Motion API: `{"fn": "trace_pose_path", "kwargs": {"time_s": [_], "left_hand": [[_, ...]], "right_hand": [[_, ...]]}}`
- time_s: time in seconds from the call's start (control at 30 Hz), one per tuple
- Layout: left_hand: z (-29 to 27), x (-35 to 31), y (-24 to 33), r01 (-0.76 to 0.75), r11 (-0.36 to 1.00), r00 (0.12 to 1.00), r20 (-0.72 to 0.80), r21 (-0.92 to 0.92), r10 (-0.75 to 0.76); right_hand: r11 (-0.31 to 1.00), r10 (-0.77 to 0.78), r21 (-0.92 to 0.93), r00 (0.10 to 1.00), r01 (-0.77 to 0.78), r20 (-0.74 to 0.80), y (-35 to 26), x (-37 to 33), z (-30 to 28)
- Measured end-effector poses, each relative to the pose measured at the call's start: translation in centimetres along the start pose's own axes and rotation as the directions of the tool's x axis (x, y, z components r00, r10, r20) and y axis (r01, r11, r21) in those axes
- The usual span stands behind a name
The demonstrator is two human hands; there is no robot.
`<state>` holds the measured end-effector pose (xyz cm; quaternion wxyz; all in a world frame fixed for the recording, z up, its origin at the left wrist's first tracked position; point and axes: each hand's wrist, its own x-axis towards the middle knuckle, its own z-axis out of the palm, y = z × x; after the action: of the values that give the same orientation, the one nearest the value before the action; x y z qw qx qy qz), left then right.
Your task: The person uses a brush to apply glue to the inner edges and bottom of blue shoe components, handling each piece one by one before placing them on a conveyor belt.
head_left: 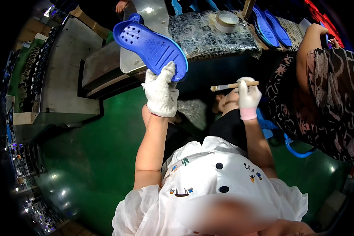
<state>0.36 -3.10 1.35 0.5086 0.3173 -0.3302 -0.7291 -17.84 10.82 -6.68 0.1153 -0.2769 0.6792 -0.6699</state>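
Observation:
My left hand (pixel 161 92), in a white knit glove, grips the heel end of a blue shoe sole (pixel 147 45). The sole is held up at a slant over the bench edge, its ridged, hole-dotted face toward me. The thumb lies on top, and the fingers go out of sight underneath. In a white glove with a pink cuff, my right hand (pixel 249 96) is closed round the wooden handle of a brush (pixel 232 85). Its bristles point left, above my lap and apart from the sole.
A round tub (pixel 226 21) stands on the plastic-wrapped bench (pixel 208 37) ahead. Right of it lie more blue soles (pixel 269 25). Close on my right sits another person in a patterned dark garment (pixel 314 94). A metal machine (pixel 67 74) stands at left; another blue sole piece (pixel 136 17) lies beyond mine.

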Motion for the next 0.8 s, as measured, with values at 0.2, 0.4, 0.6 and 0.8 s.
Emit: {"fn": "trace_pose_path", "kwargs": {"time_s": [0.2, 0.4, 0.6, 0.8], "left_hand": [[3.0, -0.1, 2.3, 0.291, 0.951, 0.952, 0.060, 0.107, -0.299], [9.5, -0.8, -0.8, 0.370, 0.870, 0.850, 0.259, 0.327, -0.459], [18.7, 2.2, -9.8, 0.399, 0.808, 0.584, 0.559, 0.433, -0.588], [29.3, 7.6, -16.4, 0.358, 0.885, 0.670, 0.578, 0.299, -0.466]], "right_hand": [[0.964, 0.151, -0.230, 0.987, -0.134, 0.058, 9.7, -2.6, 0.5], [0.854, 0.202, -0.508, 0.972, -0.114, 0.121, 14.6, -3.8, 0.3], [0.915, 0.160, -0.392, 0.975, -0.089, 0.152, 12.9, -3.3, 0.7], [0.936, 0.262, -0.284, 0.949, -0.206, 0.174, 14.0, -3.2, 1.4]]}}
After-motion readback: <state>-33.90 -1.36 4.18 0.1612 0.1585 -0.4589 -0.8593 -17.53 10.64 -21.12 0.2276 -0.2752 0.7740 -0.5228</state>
